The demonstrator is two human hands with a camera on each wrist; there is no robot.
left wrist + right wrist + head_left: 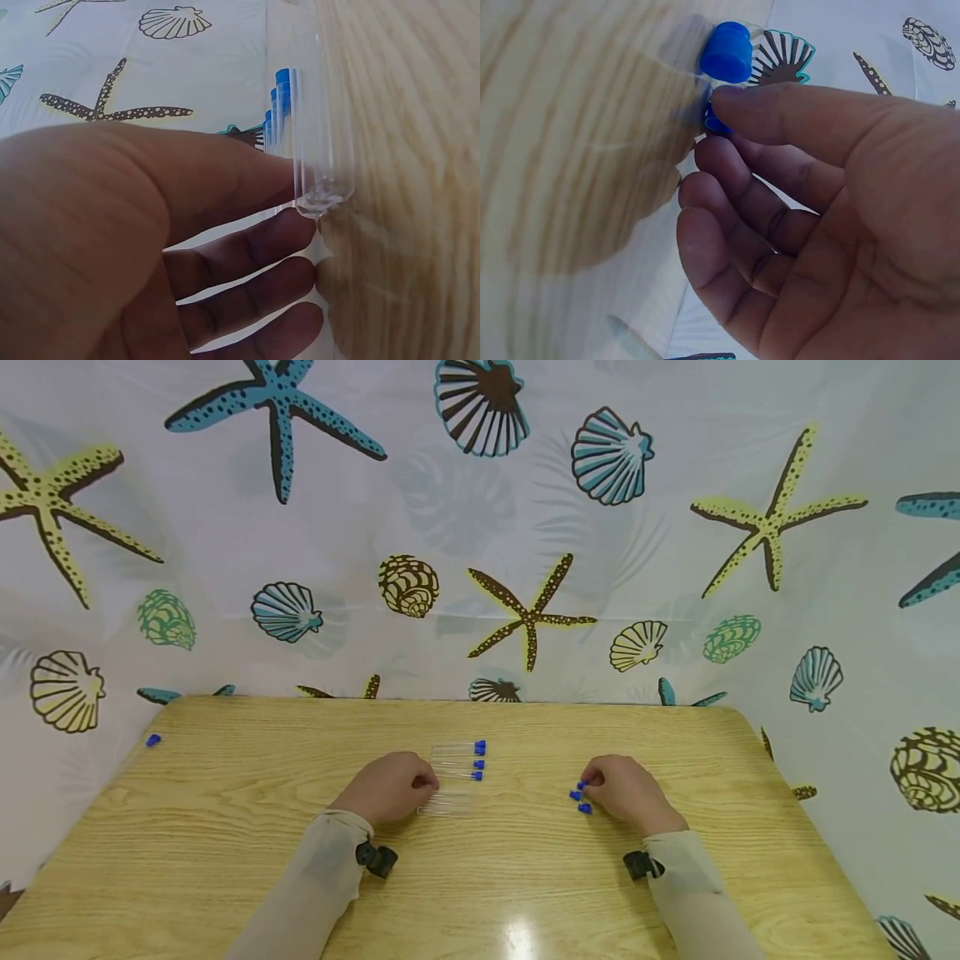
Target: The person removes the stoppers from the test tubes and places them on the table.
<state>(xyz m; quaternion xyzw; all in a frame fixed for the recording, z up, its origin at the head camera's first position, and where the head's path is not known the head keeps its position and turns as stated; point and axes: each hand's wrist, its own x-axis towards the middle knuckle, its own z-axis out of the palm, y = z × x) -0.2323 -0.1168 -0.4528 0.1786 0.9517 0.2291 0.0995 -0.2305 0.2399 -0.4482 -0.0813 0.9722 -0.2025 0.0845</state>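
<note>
My left hand (390, 787) is over the left ends of several uncapped clear test tubes (448, 806) lying side by side. Its thumb and forefinger pinch a tube, the fingertips partly hidden. In the left wrist view the rounded end of a clear tube (324, 142) is right by the thumb. Just beyond lie several tubes with blue caps (478, 764), caps pointing right. To the right, my right hand (624, 791) pinches a small blue cap (715, 121) between thumb and forefinger. Two loose blue caps, one nearer (584, 808) and one farther (575, 795), lie beside those fingertips.
One more blue piece (153, 740) lies near the table's far left corner. The wooden table (510, 860) ends at a white curtain (360, 652) printed with shells and starfish. Each wrist wears a small black camera.
</note>
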